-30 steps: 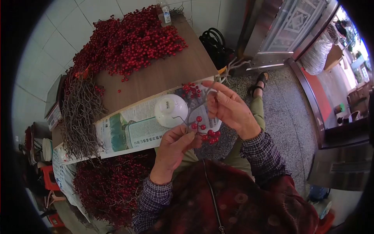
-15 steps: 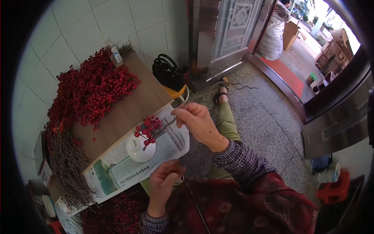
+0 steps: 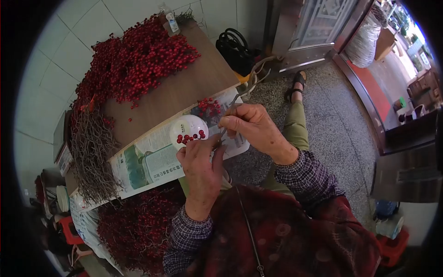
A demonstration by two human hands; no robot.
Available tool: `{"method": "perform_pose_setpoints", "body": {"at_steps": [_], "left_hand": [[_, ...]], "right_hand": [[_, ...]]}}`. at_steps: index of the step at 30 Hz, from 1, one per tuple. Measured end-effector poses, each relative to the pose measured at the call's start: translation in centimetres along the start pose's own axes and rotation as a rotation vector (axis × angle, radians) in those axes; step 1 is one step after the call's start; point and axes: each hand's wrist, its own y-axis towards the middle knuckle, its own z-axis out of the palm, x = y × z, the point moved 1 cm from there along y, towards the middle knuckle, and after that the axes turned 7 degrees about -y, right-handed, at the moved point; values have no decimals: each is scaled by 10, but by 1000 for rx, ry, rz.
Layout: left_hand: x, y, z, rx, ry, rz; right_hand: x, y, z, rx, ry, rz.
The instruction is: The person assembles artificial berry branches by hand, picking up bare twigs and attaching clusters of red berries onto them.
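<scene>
My right hand pinches a bare brown branch whose forked end points away over the floor. Beside it, my left hand has its fingers closed near the branch's lower end, with a small sprig of red berries showing at the fingertips. Another berry cluster hangs over the newspaper. An upturned white bowl sits on the newspaper behind my left hand. A large heap of red berry sprigs covers the back of the wooden table.
Bare twigs hang over the table's left edge. A plastic bottle stands at the back. More berry branches lie below the table. A black and yellow object and a metal door are beyond it.
My left hand, apart from the branch half a second ago, has come up to it beside my right hand. The camera view has swung, moving the table across the picture.
</scene>
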Motion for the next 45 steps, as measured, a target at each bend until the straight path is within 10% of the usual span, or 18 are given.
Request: {"method": "perform_pose_setpoints", "body": {"at_steps": [9, 11, 23, 30, 32, 35, 45], "left_hand": [[28, -21, -23, -121, -320, -151], [34, -27, -30, -205, -945, -530], [47, -48, -39, -349, -1322, -418], [63, -48, -46, -266, -1244, -381], [60, -47, -48, -260, -1217, -453], [54, -40, -53, -277, -1144, -508], [60, 17, -79, -256, -646, -440]], "right_hand": [[19, 2, 33, 132, -153, -104], [13, -1, 43, 183, -248, -149], [-26, -13, 70, 304, -322, -210], [-43, 60, 30, -133, -530, -189], [-44, 75, 31, -320, -1109, -491], [-62, 85, 29, -165, -1242, -403], [-30, 76, 39, -122, -800, -712]]}}
